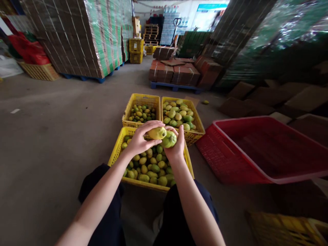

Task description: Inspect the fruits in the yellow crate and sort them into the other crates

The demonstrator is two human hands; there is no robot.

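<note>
Forearms (pixel 99 201) up front, over the nearest yellow crate (pixel 116 148). Above it, my left hand (pixel 140 140) grips a yellow fruit (pixel 156 133) and my right hand (pixel 176 148) cups a green fruit (pixel 169 140) right beside. Red tub (pixel 215 153) right of that crate, fruit-filled second crate (pixel 127 111) and third crate (pixel 192 137) behind, then stacked cardboard (pixel 174 73), I think.

Head-worn view, facing forward and down, nearest yellow crate (pixel 146 185) close

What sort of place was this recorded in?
Probably a warehouse or packing area, judging by the tall wrapped stack, the strapped bundles on a blue pallet, and the yellow crates of fruit.
</note>
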